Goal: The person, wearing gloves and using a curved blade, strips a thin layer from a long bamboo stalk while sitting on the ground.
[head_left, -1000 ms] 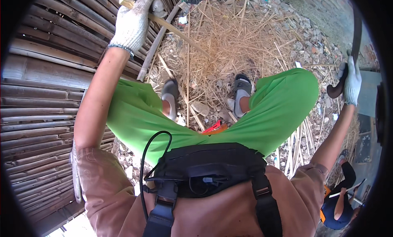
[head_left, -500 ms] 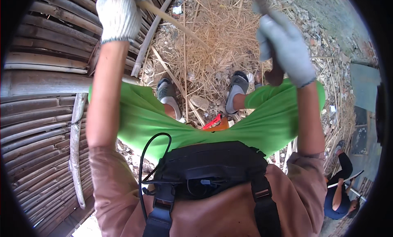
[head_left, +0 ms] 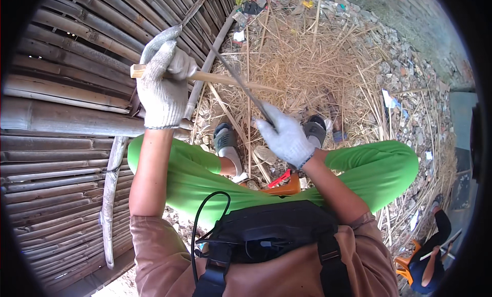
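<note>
My left hand (head_left: 163, 94), in a white knit glove, is closed around a pale bamboo or wooden stick (head_left: 218, 78). The stick's squared end pokes out on the left, and it tapers to a thin tip on the right. My right hand (head_left: 287, 138), gloved too, grips a long-bladed knife (head_left: 237, 76). Its dark, narrow blade points up and to the left, crossing the stick in view; whether the two touch I cannot tell. Most of the knife's handle is hidden by the glove. Both hands are out in front of my knees.
Bamboo poles form a wall (head_left: 56, 169) on the left. Straw and shavings (head_left: 307, 61) cover the ground ahead, with rubble and litter around. Something red (head_left: 280, 179) lies by an orange stool (head_left: 292, 186) under me. Another person (head_left: 430, 261) sits at lower right.
My right hand has come down and left with the knife, toward the middle. My left hand is lower, and the stick now lies nearly level.
</note>
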`<state>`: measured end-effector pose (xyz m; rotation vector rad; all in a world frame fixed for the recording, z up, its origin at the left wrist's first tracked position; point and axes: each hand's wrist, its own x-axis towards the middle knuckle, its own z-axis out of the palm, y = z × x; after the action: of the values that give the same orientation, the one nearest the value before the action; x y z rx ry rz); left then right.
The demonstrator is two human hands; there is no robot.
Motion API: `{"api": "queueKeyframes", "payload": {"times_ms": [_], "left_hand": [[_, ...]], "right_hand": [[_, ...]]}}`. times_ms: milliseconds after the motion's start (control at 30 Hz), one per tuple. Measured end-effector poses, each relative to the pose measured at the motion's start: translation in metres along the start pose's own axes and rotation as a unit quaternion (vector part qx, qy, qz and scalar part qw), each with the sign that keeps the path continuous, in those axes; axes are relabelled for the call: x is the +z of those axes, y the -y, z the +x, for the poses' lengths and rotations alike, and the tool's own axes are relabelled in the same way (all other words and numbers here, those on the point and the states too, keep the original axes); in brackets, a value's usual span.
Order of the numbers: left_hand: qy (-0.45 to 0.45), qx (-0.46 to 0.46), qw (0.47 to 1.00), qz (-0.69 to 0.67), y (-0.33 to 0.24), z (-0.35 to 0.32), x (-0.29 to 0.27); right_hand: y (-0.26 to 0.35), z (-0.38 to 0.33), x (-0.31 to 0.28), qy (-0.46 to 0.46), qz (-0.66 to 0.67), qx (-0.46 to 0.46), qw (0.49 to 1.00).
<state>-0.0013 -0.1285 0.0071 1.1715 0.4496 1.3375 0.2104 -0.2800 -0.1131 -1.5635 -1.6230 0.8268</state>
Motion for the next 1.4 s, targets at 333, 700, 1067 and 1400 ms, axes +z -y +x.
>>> {"api": "queueKeyframes", "payload": {"times_ms": [333,700,1067,1400], "left_hand": [[-0.057,0.090,0.991,-0.081,0.051,-0.020,0.011],[-0.039,0.098,0.990,-0.091,-0.027,-0.021,0.021],[-0.043,0.092,0.993,-0.056,0.015,-0.016,0.016],[-0.030,0.103,0.994,-0.018,0.015,-0.025,0.019]], "right_hand": [[-0.012,0.000,0.032,-0.033,-0.139,-0.012,0.990],[0.020,-0.008,0.018,0.061,0.024,-0.065,0.996],[0.008,-0.002,0.007,0.096,0.097,-0.048,0.989],[0.019,0.010,0.024,0.005,-0.013,-0.081,0.997]]}}
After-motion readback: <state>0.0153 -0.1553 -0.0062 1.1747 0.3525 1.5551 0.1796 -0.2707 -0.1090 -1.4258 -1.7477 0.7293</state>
